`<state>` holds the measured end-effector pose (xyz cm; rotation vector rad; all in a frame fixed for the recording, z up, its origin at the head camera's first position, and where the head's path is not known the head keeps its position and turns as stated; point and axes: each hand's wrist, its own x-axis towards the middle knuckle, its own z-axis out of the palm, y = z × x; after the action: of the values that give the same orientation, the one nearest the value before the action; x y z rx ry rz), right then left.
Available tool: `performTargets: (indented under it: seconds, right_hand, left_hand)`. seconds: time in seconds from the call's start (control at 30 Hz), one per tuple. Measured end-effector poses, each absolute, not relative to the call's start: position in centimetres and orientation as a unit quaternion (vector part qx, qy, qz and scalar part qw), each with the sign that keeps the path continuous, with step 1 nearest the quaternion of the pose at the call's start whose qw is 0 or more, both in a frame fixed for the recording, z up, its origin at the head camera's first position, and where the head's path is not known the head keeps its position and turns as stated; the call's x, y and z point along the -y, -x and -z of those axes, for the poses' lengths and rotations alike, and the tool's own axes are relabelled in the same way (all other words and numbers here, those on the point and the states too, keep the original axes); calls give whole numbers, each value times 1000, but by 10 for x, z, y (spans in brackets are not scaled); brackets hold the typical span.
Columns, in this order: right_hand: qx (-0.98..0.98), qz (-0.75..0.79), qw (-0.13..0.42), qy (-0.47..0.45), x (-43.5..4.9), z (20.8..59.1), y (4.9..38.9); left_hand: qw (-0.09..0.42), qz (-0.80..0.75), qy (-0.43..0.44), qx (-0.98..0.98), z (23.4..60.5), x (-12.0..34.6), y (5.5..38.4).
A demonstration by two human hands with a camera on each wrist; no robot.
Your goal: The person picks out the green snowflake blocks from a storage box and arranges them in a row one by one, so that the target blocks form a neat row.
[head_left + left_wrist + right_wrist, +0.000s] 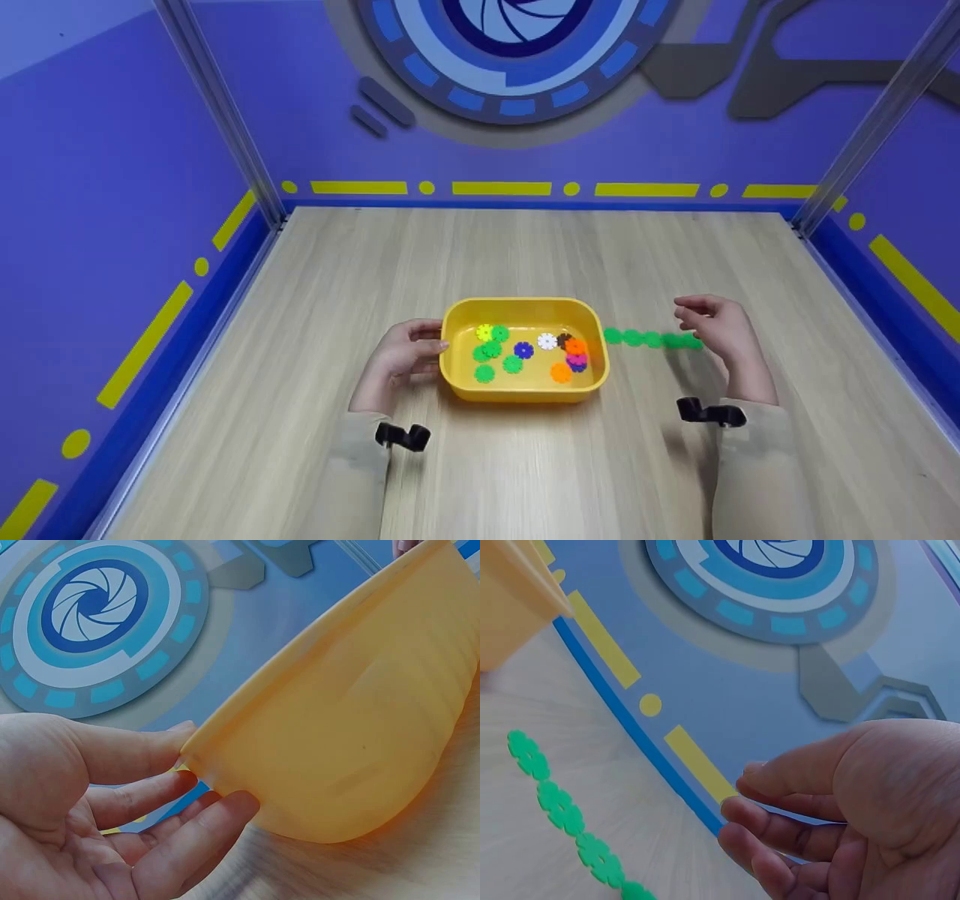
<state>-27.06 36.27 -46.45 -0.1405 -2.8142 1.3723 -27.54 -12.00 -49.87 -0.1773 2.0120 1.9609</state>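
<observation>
A yellow plastic tub [525, 395] stands on the table, with several flower-shaped discs in it: green, yellow, blue, white, orange, pink and dark. My left hand [407, 351] grips the tub's left edge; in the left wrist view the thumb is at the rim and fingertips [238, 808] touch the outer wall. To the right of the tub lies a row of joined green flower discs [643, 339], also seen in the right wrist view. Above the right end of that row hovers my right hand [718, 328], its fingers loosely bent and nothing between them.
A light wood-grain table [525, 255] carries everything. Blue printed panels [300, 135] with yellow dashes stand at the back and both sides, joined by metal corner posts [217, 105]. Black clips [403, 436] sit on both sleeves.
</observation>
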Motion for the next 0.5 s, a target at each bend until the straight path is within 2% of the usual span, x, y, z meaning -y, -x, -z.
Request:
performTargets:
  seconds: [0.5]
  right_hand:
    - [896,-445,16,6,-328,452,276]
  left_hand:
    - [163,-685,65,-707,498,119,274]
